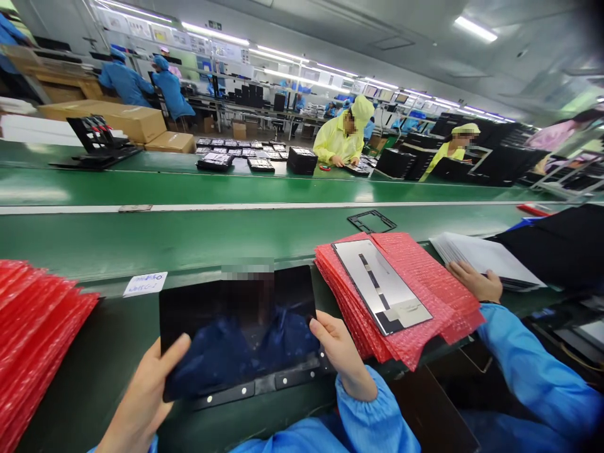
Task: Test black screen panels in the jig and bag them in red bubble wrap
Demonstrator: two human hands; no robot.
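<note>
A glossy black display panel (221, 340) is tilted up in front of me, reflecting blue sleeves. My left hand (146, 390) grips its left edge, thumb on the front face. At its right edge my right hand (337, 349) pinches it between thumb and fingers, which are partly hidden behind. A dark strip with white dots (264, 385) runs along the panel's lower edge. Just right of my right hand, another display panel (380, 283) lies silvery back up, with a ribbon strip showing, on a stack of red bubble-wrap sleeves (427, 274).
More red bubble-wrap sleeves (38, 340) are piled at the left. A handwritten label (145, 284) and a black frame (372, 221) lie on the green bench (189, 242). At right, a co-worker's hand (474, 281) rests by white sheets (486, 255). People in yellow work opposite.
</note>
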